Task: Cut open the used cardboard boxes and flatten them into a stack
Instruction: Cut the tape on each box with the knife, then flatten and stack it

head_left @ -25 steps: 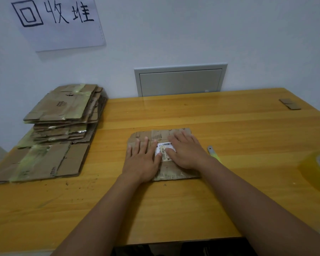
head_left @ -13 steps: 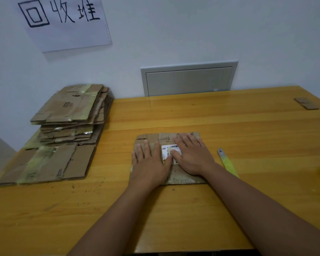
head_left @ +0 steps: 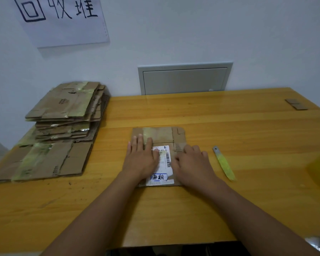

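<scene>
My left hand point(head_left: 140, 159) and right hand point(head_left: 190, 163) both lie flat, fingers straight, pressing the flattened box point(head_left: 161, 137) onto the table point(head_left: 229, 126) right in front of me; neither grips anything. I reckon the creased flaps (the far right one looks slightly lifted) could spring up once I let go, and the piece may slide when I carry it to the stack point(head_left: 63, 117) at my left. The box's long axis runs away from me toward the wall, label point(head_left: 164, 157) nearest me, taped end farthest
</scene>
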Tool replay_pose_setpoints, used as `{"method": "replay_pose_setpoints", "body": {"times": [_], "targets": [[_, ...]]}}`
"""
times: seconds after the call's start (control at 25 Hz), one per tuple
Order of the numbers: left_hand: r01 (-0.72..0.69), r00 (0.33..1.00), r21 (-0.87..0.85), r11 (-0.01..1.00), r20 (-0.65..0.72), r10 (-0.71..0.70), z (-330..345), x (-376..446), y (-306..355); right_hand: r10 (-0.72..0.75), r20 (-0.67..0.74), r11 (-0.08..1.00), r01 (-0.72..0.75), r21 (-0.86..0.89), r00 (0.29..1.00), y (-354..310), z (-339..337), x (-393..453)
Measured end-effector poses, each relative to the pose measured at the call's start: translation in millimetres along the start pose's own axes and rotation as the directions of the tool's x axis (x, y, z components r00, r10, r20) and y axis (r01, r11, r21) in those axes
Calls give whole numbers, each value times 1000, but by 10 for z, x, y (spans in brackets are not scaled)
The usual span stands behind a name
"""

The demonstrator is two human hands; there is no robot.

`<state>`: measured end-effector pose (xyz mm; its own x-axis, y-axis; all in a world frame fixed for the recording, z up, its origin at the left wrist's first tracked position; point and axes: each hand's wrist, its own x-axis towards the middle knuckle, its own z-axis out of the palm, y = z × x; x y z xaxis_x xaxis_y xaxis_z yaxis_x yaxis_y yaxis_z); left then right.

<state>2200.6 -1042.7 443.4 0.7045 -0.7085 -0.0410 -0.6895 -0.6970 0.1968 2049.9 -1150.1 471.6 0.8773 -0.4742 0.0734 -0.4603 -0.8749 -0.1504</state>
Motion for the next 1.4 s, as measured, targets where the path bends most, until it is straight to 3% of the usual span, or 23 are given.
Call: {"method": "replay_pose_setpoints", "body": {"times": [0.12,0.24,0.32,0.44,0.72,0.8,0.92,1.08,1.28,1.4], "targets": [[21,1000,-31,999,5,-21,33,-28,10,14,14,982,-17,187,1000,-5,71,272],[7,1000,-108,994,26,-4,-46,-34,-8,-52,139,984,27,179,989,-83,261,351],[-41,999,-169,985,0,41,-81,-64,-35,-42,126,991,25,128,991,-83,377,351],[-99,995,-100,990,-28,96,-72,-189,-80,-32,118,994,19,110,993,-76,410,362],[-44,999,-17,999,12,44,40,-377,-110,-42,17,979,37,202,999,-65,385,340],[-46,999,-8,999,8,46,41,-378,-101,17,-35,962,-7,274,999,-59,314,336],[-47,999,-1,999,-5,47,58,-386,-111,208,-10,933,-196,301,978,-33,212,277],[-36,998,10,999,-54,37,68,-394,-99,333,150,849,-365,382,931,40,71,148],[-17,997,-37,999,-77,14,75,-417,-109,354,238,705,-425,568,905,31,-73,49],[-1,999,-43,999,-51,-1,67,-403,-106,364,306,532,-467,707,879,-15,-150,51]]}}
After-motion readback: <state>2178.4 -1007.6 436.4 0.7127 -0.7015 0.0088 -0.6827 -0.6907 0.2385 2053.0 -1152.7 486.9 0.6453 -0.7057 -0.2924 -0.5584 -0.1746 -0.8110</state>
